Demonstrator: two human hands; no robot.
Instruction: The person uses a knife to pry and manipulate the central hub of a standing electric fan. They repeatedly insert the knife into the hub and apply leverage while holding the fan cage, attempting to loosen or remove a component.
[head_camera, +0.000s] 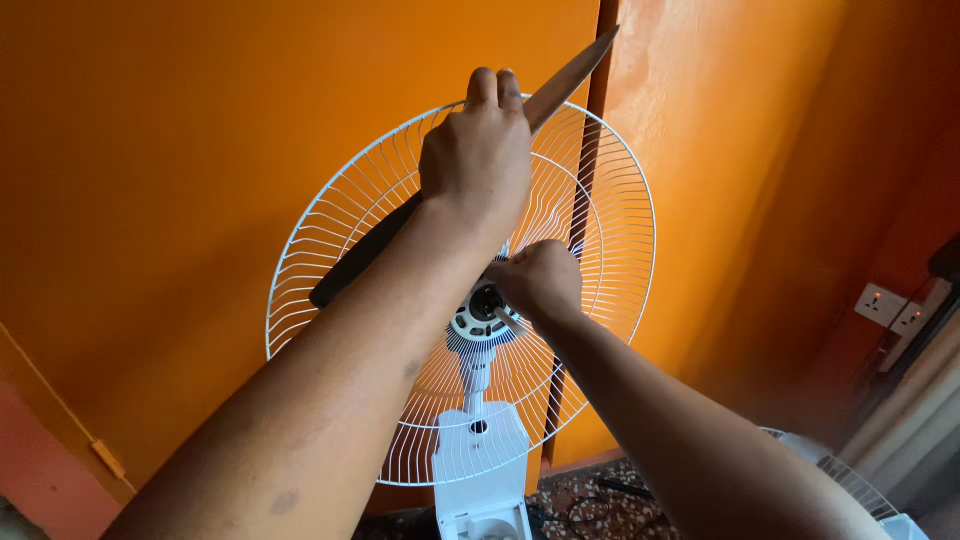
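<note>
Fan guard (610, 250): left hand (478, 150) grips knife (565, 80), right hand (540, 280) pinches hub (480, 315).

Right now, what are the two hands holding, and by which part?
The left hand grips a long knife around its middle, near where the dark handle meets the blade. The right hand pinches something small at the fan hub; what it is can't be told.
</note>
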